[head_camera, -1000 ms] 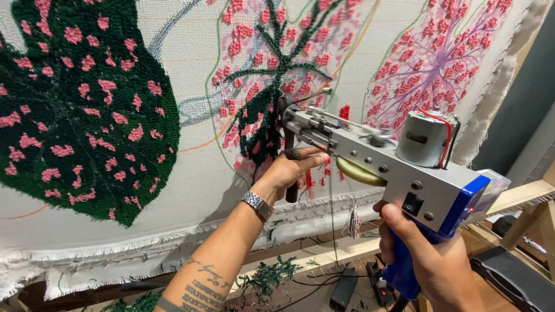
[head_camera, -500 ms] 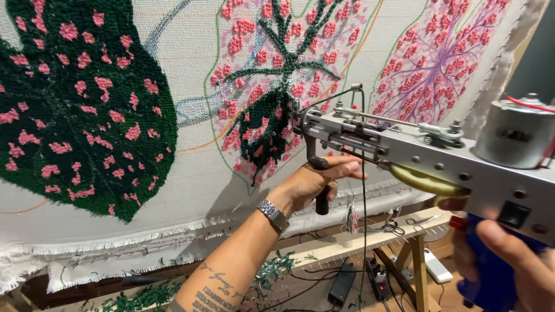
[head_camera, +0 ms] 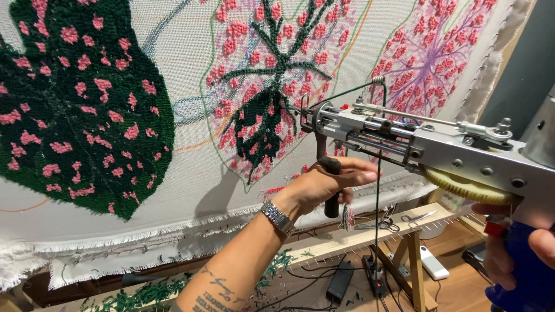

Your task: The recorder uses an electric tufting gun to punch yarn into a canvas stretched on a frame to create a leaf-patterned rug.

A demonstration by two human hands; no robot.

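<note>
Your left hand (head_camera: 324, 184) grips the tufting gun's (head_camera: 416, 147) black front handle (head_camera: 331, 188), fingers clenched — your right hand (head_camera: 520, 254) grasps the blue rear grip (head_camera: 523, 277). The gun's long axis points left, needle just off the stretched cloth (head_camera: 191, 75).

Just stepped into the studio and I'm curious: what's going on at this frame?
A person is working a tufting gun against a stretched backing cloth on a wooden frame. The left hand grips the gun's black front handle, and the right hand holds the blue rear grip. The gun's tip points at the middle leaf design, tufted in dark green and pink and only partly filled. The large green leaf at the left looks fully tufted.
</note>
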